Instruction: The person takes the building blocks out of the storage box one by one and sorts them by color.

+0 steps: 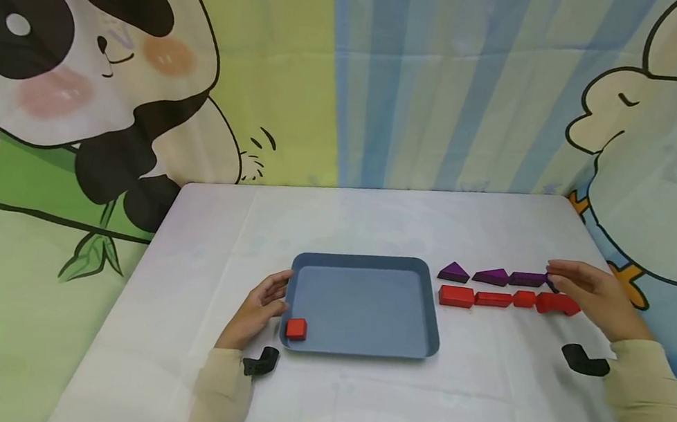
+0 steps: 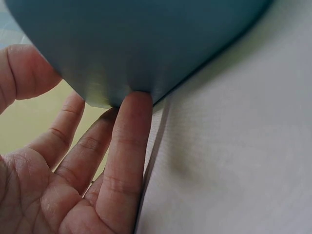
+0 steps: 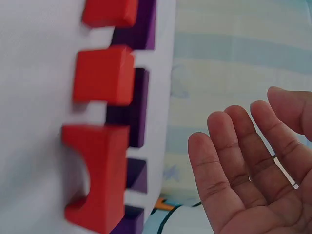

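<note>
Against the left side of a blue-grey tray rests my left hand, its fingertips on the outer wall in the left wrist view. A red cube lies in the tray's near left corner. My right hand hovers by the right end of two block rows, fingers extended and holding nothing. Nearest to it are a red arch block and a purple block partly hidden by the hand in the head view. The far row has purple triangular blocks and a long purple block.
Several red blocks form the near row, just right of the tray. A white cloth covers the table. Behind it hangs a printed cartoon backdrop. Black straps or mounts show at both wrists.
</note>
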### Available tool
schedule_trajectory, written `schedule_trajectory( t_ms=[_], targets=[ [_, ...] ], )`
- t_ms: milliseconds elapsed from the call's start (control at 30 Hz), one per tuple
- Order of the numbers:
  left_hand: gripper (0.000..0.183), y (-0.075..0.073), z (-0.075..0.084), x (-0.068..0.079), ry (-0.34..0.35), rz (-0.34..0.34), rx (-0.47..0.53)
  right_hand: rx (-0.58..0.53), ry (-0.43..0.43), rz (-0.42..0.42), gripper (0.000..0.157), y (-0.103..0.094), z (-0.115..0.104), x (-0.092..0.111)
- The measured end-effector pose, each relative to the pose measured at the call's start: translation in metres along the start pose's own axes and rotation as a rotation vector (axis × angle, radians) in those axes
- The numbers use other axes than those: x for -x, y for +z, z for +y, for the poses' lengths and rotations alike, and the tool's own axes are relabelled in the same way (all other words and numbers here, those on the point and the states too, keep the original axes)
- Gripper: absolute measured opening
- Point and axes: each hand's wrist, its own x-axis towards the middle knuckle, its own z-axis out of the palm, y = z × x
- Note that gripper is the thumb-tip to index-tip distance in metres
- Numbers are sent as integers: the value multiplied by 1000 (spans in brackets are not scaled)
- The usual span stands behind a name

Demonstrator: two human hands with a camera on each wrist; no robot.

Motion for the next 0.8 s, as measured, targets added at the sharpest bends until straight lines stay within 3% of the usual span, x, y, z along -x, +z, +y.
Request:
schedule_trajectory(
  t_ms=[400, 800],
  targets=[
    [68, 3, 4, 2, 17, 4, -2, -36, -101, -58, 40, 28, -48, -10],
    [69, 2, 4, 2, 8, 3, -3, -139, -150, -173, 38, 76, -78, -20]
  ],
)
